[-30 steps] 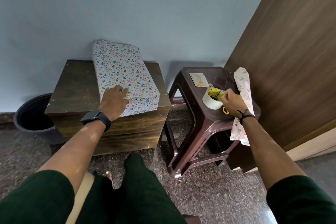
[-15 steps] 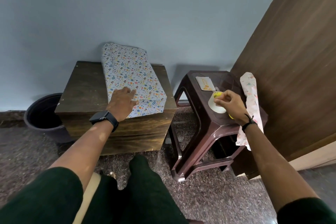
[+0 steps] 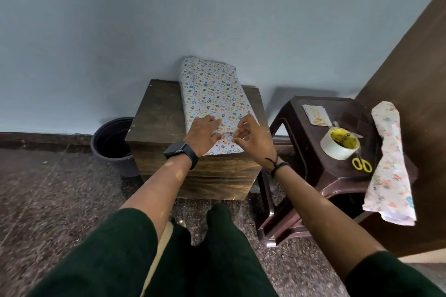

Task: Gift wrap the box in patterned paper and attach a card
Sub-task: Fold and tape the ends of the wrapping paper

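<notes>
The box point(image 3: 212, 94), wrapped in white paper with small coloured dots, lies lengthwise on a dark wooden side table point(image 3: 159, 113). My left hand point(image 3: 205, 132) presses flat on the paper at the box's near end. My right hand point(image 3: 253, 137) hovers just right of it over the same end. Its thumb and forefinger pinch what looks like a small piece of clear tape, which is hard to make out. The card point(image 3: 316, 114) lies on the brown plastic stool point(image 3: 337, 176) to the right.
On the stool stand a clear tape roll point(image 3: 337, 149) and yellow-handled scissors point(image 3: 362, 165). A floral paper roll point(image 3: 388, 164) hangs over the stool's right edge. A dark bucket point(image 3: 106, 142) sits left of the table, and a wooden door point(image 3: 410, 67) is at the right.
My right hand has left the tape roll on the stool and moved left to the box's near end. My left hand stays pressed on the paper.
</notes>
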